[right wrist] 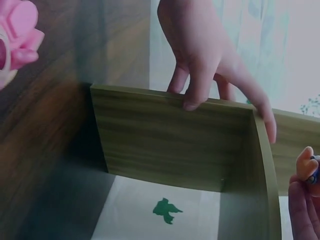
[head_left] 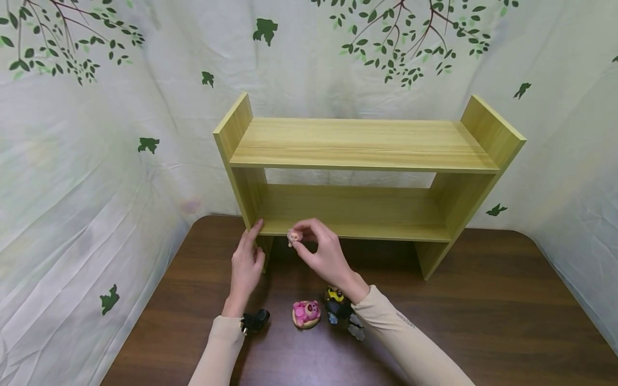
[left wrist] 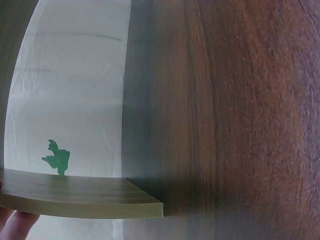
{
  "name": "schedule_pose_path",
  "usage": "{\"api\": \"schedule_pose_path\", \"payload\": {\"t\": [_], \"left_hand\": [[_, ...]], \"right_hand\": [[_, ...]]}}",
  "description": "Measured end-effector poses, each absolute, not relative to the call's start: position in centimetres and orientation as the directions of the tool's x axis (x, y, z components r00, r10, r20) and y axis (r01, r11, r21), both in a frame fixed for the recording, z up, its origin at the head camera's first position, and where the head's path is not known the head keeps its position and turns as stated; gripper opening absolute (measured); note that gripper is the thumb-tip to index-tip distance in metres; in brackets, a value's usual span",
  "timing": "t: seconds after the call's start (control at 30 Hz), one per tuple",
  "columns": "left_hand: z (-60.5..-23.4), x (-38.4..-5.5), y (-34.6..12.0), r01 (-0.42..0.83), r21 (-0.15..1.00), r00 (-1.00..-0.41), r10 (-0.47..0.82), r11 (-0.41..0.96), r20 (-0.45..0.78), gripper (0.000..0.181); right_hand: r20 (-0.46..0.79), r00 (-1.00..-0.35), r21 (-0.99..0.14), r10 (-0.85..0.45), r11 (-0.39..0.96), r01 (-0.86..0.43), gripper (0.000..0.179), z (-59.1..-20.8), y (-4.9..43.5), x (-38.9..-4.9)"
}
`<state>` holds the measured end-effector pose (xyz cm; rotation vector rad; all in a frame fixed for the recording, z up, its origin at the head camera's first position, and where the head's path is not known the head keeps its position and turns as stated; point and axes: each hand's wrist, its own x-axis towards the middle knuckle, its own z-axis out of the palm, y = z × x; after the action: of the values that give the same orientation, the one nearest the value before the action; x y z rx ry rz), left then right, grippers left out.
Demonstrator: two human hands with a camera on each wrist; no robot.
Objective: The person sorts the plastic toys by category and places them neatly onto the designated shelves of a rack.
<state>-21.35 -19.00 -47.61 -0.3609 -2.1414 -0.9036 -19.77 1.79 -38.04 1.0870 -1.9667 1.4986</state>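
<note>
**Small figurine [head_left: 294,237] pinched before the shelf [head_left: 367,143]**

Head view: the right hand [head_left: 324,256] pinches the figurine by the lower board's near edge, towards its left end. Apart from it, the left hand [head_left: 246,268] grips the shelf's left upright. A pink bear [head_left: 306,313] sits nearer on the table [head_left: 507,305].

Left wrist: fingertips meet the upright.

Right wrist: left fingers straddle that panel.

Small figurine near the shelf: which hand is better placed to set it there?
Probably the right hand: it pinches the figurine near the lower shelf; the left hand holds the left side panel.

Small pink figurine [head_left: 294,236], pinched, near wooden shelf [head_left: 367,142]
</note>
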Motion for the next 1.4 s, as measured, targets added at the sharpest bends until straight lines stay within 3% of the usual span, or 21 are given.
{"api": "schedule_pose_path", "payload": {"t": [0.2,0.7,1.4], "left_hand": [[-47.7,-21.5,-19.1,0.516,0.48,-0.654,-0.036,0.71,0.756,0.079],[-47.7,-21.5,-19.1,0.518,0.477,-0.649,-0.037,0.71,0.76,0.079],[-47.7,-21.5,-19.0,0.508,0.475,-0.655,-0.036,0.718,0.755,0.078]], "right_hand": [[0.751,-0.572,-0.568,-0.329,0.12,-0.814,0.028,-39.6,0.9,-22.3],[0.754,-0.527,-0.52,-0.393,0.134,-0.844,0.024,-38.8,-0.1,-24.4],[0.666,-0.548,-0.521,-0.506,0.21,-0.827,0.025,-37.5,-0.9,-26.2]]}}
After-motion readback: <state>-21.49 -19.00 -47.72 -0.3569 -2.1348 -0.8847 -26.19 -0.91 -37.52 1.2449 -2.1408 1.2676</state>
